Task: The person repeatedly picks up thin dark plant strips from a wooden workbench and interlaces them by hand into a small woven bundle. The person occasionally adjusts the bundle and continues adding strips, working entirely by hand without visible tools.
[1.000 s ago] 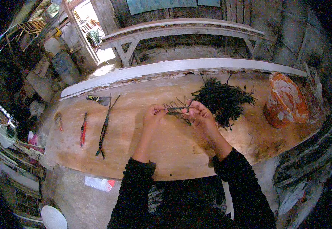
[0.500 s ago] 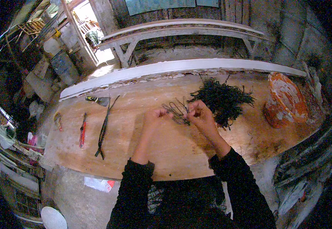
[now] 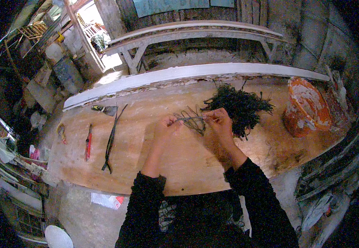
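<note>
Left hand (image 3: 167,123) and right hand (image 3: 219,120) each pinch the looped strands (image 3: 191,119) between nearly closed fingers (image 3: 213,115), so they could slip and tangle if either grip slackened.

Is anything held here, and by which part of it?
Yes: a bunch of thin, dark looped strands, pinched at its left side by the left grip and at its right side by the right grip; exact strands cannot be told.

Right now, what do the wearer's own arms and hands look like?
Wrinkled black fabric sleeves, ending partway down the forearms. Ungloved left hand and ungloved right hand: no watch visible; finer detail too small to tell.
</note>
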The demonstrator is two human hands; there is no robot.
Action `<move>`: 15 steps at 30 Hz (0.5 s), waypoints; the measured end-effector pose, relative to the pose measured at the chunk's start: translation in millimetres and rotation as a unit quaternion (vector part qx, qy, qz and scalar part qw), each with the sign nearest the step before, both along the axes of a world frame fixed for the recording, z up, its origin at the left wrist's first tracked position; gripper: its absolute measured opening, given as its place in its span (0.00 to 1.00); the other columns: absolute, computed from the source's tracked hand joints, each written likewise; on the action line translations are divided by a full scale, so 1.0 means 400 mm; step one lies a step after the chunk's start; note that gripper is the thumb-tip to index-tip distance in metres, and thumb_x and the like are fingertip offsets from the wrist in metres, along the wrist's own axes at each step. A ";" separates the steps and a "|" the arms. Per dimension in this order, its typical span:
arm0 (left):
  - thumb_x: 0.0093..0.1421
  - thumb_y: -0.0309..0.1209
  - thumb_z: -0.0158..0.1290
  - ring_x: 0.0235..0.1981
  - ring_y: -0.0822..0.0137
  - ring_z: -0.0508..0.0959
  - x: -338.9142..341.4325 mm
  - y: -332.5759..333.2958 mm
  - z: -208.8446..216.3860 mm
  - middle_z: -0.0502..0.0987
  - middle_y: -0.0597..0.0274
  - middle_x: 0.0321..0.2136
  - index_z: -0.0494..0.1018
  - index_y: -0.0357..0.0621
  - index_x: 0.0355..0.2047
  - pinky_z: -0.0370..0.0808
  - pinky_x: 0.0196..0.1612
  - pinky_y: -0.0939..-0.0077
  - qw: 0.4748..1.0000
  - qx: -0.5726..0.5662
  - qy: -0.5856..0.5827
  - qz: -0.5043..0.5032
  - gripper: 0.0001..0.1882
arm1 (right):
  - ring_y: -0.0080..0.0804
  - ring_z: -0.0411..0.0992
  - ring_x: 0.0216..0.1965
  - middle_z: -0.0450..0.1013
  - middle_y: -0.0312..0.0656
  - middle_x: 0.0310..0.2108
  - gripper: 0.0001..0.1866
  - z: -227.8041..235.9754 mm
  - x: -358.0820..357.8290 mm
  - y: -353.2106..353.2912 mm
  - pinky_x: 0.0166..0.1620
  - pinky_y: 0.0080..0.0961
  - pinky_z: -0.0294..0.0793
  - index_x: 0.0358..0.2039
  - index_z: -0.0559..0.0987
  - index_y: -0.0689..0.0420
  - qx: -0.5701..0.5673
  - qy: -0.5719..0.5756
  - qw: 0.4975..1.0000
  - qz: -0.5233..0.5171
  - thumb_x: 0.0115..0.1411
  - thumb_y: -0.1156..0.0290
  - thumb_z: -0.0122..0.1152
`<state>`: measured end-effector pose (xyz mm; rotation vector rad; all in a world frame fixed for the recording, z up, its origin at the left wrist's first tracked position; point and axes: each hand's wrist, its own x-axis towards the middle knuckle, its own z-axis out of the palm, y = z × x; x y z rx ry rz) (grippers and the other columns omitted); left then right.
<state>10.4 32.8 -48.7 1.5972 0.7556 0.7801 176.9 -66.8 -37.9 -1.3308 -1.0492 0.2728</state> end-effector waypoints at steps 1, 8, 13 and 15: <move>0.47 0.31 0.51 0.18 0.78 0.66 -0.005 0.004 0.001 0.68 0.70 0.16 0.68 0.43 0.23 0.63 0.22 0.85 0.999 -0.001 -0.008 0.035 0.06 | 0.24 0.62 0.27 0.62 0.36 0.28 0.06 0.004 -0.005 -0.006 0.31 0.15 0.63 0.23 0.75 0.55 0.003 -0.030 1.000 -0.007 0.41 0.80 0.58; 0.46 0.27 0.50 0.16 0.80 0.64 -0.019 0.038 -0.010 0.69 0.70 0.17 0.69 0.43 0.25 0.61 0.20 0.88 0.991 0.006 -0.083 0.102 0.04 | 0.26 0.61 0.34 0.61 0.35 0.31 0.05 0.041 -0.045 -0.044 0.36 0.20 0.62 0.20 0.76 0.55 -0.009 -0.057 0.986 0.154 0.39 0.74 0.61; 0.47 0.25 0.49 0.16 0.80 0.64 -0.018 0.008 0.014 0.69 0.70 0.18 0.69 0.41 0.24 0.61 0.20 0.88 0.989 -0.001 -0.058 0.135 0.03 | 0.27 0.59 0.43 0.62 0.38 0.41 0.07 0.040 -0.067 -0.056 0.44 0.22 0.58 0.27 0.75 0.57 -0.073 0.041 0.902 0.424 0.46 0.69 0.56; 0.47 0.25 0.49 0.16 0.80 0.64 -0.018 0.009 0.010 0.69 0.70 0.18 0.69 0.41 0.23 0.61 0.19 0.88 0.990 0.024 -0.050 0.128 0.02 | 0.28 0.59 0.46 0.61 0.38 0.43 0.09 0.045 -0.075 -0.063 0.47 0.23 0.56 0.30 0.75 0.58 -0.088 0.099 0.870 0.475 0.49 0.69 0.53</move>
